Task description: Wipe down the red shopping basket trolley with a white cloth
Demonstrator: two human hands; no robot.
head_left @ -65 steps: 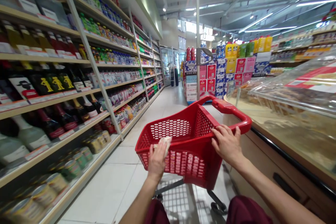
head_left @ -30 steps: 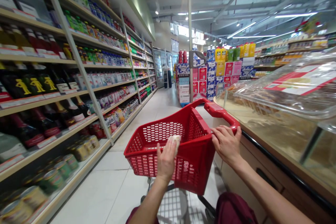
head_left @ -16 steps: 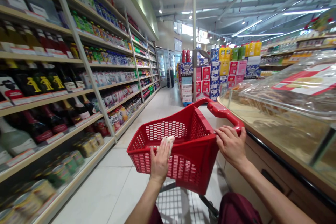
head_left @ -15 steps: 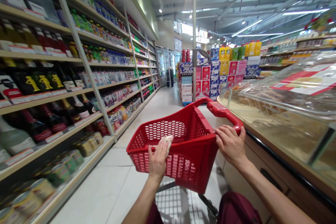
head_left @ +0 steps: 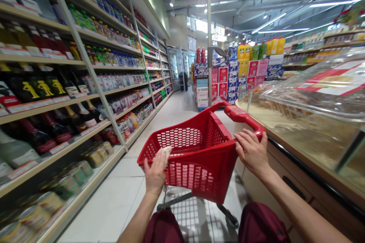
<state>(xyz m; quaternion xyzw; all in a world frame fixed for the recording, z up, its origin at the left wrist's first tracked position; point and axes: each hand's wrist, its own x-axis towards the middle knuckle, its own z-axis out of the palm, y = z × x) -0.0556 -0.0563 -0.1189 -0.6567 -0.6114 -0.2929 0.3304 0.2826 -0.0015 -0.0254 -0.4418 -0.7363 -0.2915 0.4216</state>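
A red plastic shopping cart (head_left: 199,152) with perforated basket walls stands in front of me. My left hand (head_left: 156,172) presses a pale cloth (head_left: 168,151) against the top rim of its near side, toward the left end. The cloth sticks out past the fingertips; the rest of it is hidden under the hand. My right hand (head_left: 252,152) is wrapped round the near end of the cart's red handle (head_left: 245,117), at the right corner. No goods show in the visible part of the basket.
Shelves (head_left: 114,95) of bottles and cans line the left side. A counter (head_left: 302,136) with plastic-lidded food trays runs close along the right. Ahead are stacked drink cartons (head_left: 222,83) beside a pole, and a distant person (head_left: 184,79). Pale floor tiles (head_left: 119,193) lie between.
My left hand has slid leftward along the near rim with the cloth. My right hand stays at the handle, and the cart keeps nearly the same place in view.
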